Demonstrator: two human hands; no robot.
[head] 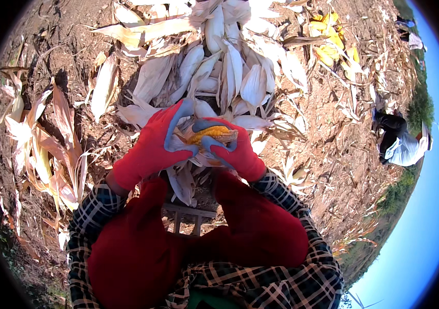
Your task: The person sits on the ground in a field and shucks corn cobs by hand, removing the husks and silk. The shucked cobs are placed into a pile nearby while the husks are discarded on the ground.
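Note:
In front of my knees, my right hand [238, 145], in a red glove with a grey coated palm, grips a partly husked ear of corn [212, 134] between thumb and fingers. Its yellow kernels are bare, and pale husk hangs beneath it. My left hand [161, 135], gloved alike, curves around the ear's left end with thumb and fingers apart. The thumb tip is close to the kernels; whether it touches them I cannot tell. Just beyond both hands lies a heap of unhusked corn ears [219, 73] in dry, whitish husks.
Husked yellow cobs [327, 38] lie in a pile at the upper right. Dry husks and stalks [55, 154] litter the soil on the left. A low wooden stool or frame [190, 211] shows between my legs. Another person [401, 143] bends over at the far right, with others farther off.

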